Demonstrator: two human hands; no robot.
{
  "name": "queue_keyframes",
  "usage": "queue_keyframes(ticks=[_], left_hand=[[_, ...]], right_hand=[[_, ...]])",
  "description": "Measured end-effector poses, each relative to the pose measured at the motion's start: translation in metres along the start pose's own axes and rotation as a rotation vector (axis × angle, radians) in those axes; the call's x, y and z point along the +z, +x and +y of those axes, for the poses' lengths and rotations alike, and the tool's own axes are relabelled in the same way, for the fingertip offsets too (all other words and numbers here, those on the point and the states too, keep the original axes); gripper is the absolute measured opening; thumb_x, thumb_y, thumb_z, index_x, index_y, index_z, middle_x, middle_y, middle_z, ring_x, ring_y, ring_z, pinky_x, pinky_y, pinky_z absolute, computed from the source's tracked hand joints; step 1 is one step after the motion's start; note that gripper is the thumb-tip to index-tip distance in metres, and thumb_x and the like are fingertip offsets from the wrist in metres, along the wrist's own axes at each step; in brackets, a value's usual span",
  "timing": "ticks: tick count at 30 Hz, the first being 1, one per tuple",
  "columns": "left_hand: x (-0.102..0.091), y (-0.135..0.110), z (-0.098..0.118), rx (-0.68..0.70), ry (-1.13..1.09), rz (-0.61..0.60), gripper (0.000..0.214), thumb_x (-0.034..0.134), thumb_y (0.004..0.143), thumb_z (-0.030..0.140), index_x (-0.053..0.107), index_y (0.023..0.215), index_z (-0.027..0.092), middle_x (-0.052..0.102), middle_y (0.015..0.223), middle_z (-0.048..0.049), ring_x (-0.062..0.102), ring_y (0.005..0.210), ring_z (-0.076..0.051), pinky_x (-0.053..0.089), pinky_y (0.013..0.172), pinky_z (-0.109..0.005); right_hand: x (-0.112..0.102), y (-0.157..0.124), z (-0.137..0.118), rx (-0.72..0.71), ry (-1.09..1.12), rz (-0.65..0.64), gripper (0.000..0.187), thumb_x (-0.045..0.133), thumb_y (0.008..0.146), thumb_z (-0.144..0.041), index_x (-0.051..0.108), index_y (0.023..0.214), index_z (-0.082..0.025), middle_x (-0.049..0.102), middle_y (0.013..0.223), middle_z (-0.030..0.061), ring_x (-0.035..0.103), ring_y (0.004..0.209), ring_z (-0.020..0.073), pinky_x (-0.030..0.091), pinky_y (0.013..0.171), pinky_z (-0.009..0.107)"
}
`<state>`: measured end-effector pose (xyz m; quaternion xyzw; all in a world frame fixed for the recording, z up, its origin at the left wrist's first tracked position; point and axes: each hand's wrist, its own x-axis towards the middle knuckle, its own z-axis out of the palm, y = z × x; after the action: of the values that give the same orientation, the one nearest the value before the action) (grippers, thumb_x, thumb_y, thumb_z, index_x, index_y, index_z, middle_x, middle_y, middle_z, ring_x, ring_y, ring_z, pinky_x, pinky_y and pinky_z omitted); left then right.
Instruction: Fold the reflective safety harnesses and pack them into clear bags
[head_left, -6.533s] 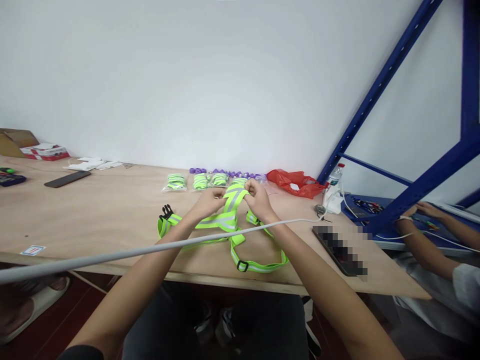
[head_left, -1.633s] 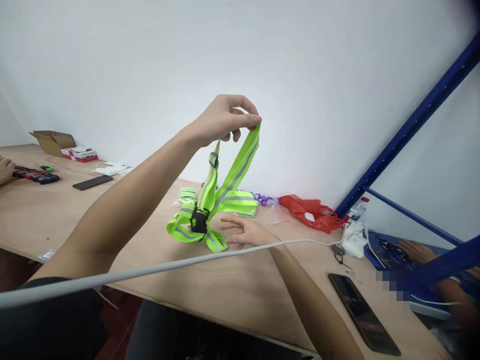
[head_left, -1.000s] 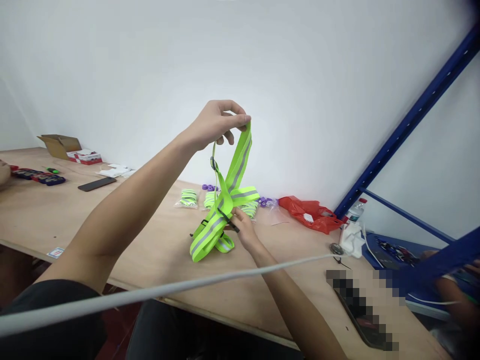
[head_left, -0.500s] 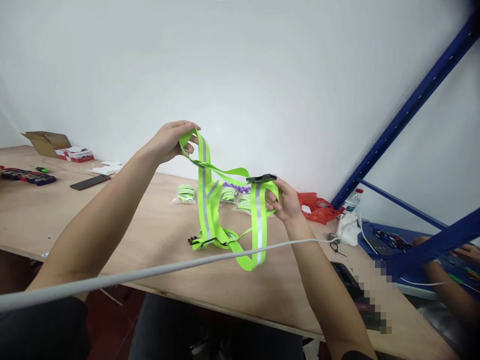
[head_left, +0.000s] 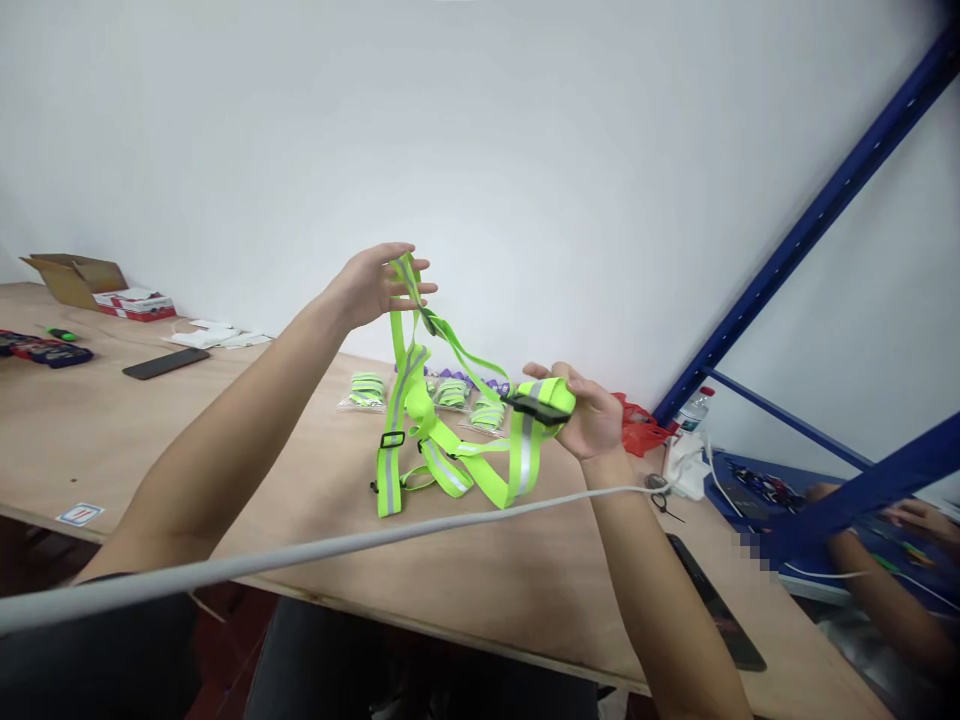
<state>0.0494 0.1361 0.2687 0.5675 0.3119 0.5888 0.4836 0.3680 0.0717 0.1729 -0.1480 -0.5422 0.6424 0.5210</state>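
A neon-yellow reflective vest [head_left: 410,390] of straps with silver stripes hangs between my hands above the table. In my left hand [head_left: 375,285], raised on the left, its upper loop is held near the thumb while the other fingers spread apart. My right hand [head_left: 596,415], lower on the right, grips a folded part of the strap beside a black buckle [head_left: 536,408]. A black slider [head_left: 391,440] shows on the hanging strap, whose lower end is close to the tabletop. Behind the vest lie several clear bags of folded neon straps [head_left: 366,390].
A white cable [head_left: 420,537] crosses in front of me. On the table [head_left: 480,600] are a dark phone [head_left: 166,363], an open carton [head_left: 75,280], a red plastic bag [head_left: 641,428], a bottle [head_left: 694,410] and a dark tablet-like device [head_left: 720,605]. Another person's arm [head_left: 892,590] shows beyond the blue rack [head_left: 810,215].
My left hand has shifted right and its fingers have spread. My right hand has moved slightly right and down, turning the buckle end over. The vest's hanging straps have swung and twisted.
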Motion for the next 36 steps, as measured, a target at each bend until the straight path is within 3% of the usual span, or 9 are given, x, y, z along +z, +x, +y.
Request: queue_keyframes(ticks=[4, 7, 11, 15, 17, 23, 30, 33, 36], left_hand=[[0.012, 0.004, -0.001, 0.042, 0.170, -0.037, 0.038, 0.067, 0.082, 0.036, 0.058, 0.115, 0.019, 0.062, 0.128, -0.0141, 0.068, 0.108, -0.032, 0.059, 0.085, -0.046], [0.025, 0.006, 0.002, 0.127, 0.418, -0.081, 0.036, 0.064, 0.086, 0.032, 0.062, 0.119, 0.017, 0.063, 0.123, -0.0143, 0.065, 0.106, -0.027, 0.058, 0.084, -0.042], [0.050, 0.008, 0.013, 0.306, 0.715, -0.128, 0.036, 0.062, 0.087, 0.028, 0.068, 0.119, 0.016, 0.068, 0.110, -0.0108, 0.063, 0.100, -0.025, 0.053, 0.088, -0.040], [0.070, 0.009, 0.025, 0.513, 0.916, -0.074, 0.028, 0.060, 0.088, 0.026, 0.072, 0.111, 0.017, 0.070, 0.107, -0.0077, 0.060, 0.104, -0.027, 0.045, 0.098, -0.042], [0.073, 0.008, 0.028, 0.592, 0.938, -0.049, 0.026, 0.058, 0.090, 0.025, 0.072, 0.110, 0.019, 0.070, 0.107, -0.0056, 0.059, 0.106, -0.027, 0.042, 0.101, -0.041], [0.055, 0.004, 0.019, 0.579, 0.977, -0.079, 0.030, 0.051, 0.098, 0.031, 0.065, 0.123, 0.022, 0.068, 0.092, -0.0038, 0.063, 0.095, -0.024, 0.044, 0.094, -0.036], [0.014, 0.005, -0.009, 0.536, 1.228, -0.222, 0.045, 0.065, 0.085, 0.026, 0.061, 0.130, 0.026, 0.070, 0.106, -0.0070, 0.065, 0.093, -0.027, 0.045, 0.093, -0.039], [0.004, 0.004, -0.021, 0.523, 1.318, -0.161, 0.058, 0.067, 0.086, 0.033, 0.050, 0.141, 0.027, 0.066, 0.124, -0.0115, 0.063, 0.110, -0.032, 0.046, 0.091, -0.040], [0.001, -0.002, -0.040, 0.400, 1.367, -0.026, 0.099, 0.079, 0.076, 0.050, 0.029, 0.156, 0.021, 0.061, 0.129, -0.0202, 0.057, 0.118, -0.041, 0.047, 0.089, -0.044]], right_hand=[[0.002, -0.008, 0.027, 0.255, -0.048, -0.075, 0.026, 0.070, 0.083, -0.034, 0.051, 0.071, -0.021, 0.075, 0.110, 0.0083, 0.070, 0.084, 0.0215, 0.058, 0.064, 0.032], [0.002, -0.016, 0.050, 0.361, -0.071, -0.105, 0.034, 0.071, 0.084, -0.053, 0.058, 0.090, -0.022, 0.075, 0.105, 0.0073, 0.064, 0.057, 0.0158, 0.046, 0.041, 0.025], [0.000, -0.020, 0.056, 0.365, -0.239, -0.190, 0.059, 0.077, 0.077, -0.062, 0.062, 0.118, -0.022, 0.076, 0.095, 0.0069, 0.066, 0.058, 0.0179, 0.049, 0.046, 0.027], [-0.010, -0.017, 0.043, 0.273, -0.350, -0.180, 0.031, 0.081, 0.076, -0.046, 0.073, 0.084, -0.017, 0.072, 0.073, 0.0054, 0.066, 0.064, 0.0198, 0.049, 0.055, 0.029], [-0.018, -0.017, 0.035, 0.192, -0.285, -0.132, 0.035, 0.081, 0.072, -0.051, 0.066, 0.065, -0.020, 0.062, 0.057, 0.0019, 0.059, 0.055, 0.0192, 0.048, 0.054, 0.032], [-0.043, -0.033, 0.004, -0.011, -0.091, 0.035, 0.049, 0.066, 0.080, -0.065, 0.045, 0.058, -0.027, 0.019, 0.044, -0.0113, 0.014, 0.037, 0.0090, 0.037, 0.044, 0.031], [-0.062, -0.047, -0.014, -0.104, -0.038, 0.093, 0.052, 0.066, 0.080, -0.069, 0.049, 0.060, -0.025, 0.019, 0.051, -0.0101, 0.009, 0.038, 0.0071, 0.018, 0.035, 0.026], [-0.063, -0.049, -0.008, -0.114, -0.054, 0.121, 0.051, 0.068, 0.076, -0.072, 0.052, 0.062, -0.026, 0.017, 0.051, -0.0099, 0.010, 0.038, 0.0078, 0.018, 0.035, 0.025], [-0.058, -0.050, -0.003, -0.127, -0.076, 0.174, 0.049, 0.069, 0.074, -0.072, 0.052, 0.066, -0.027, 0.017, 0.051, -0.0101, 0.011, 0.038, 0.0087, 0.017, 0.035, 0.025]])
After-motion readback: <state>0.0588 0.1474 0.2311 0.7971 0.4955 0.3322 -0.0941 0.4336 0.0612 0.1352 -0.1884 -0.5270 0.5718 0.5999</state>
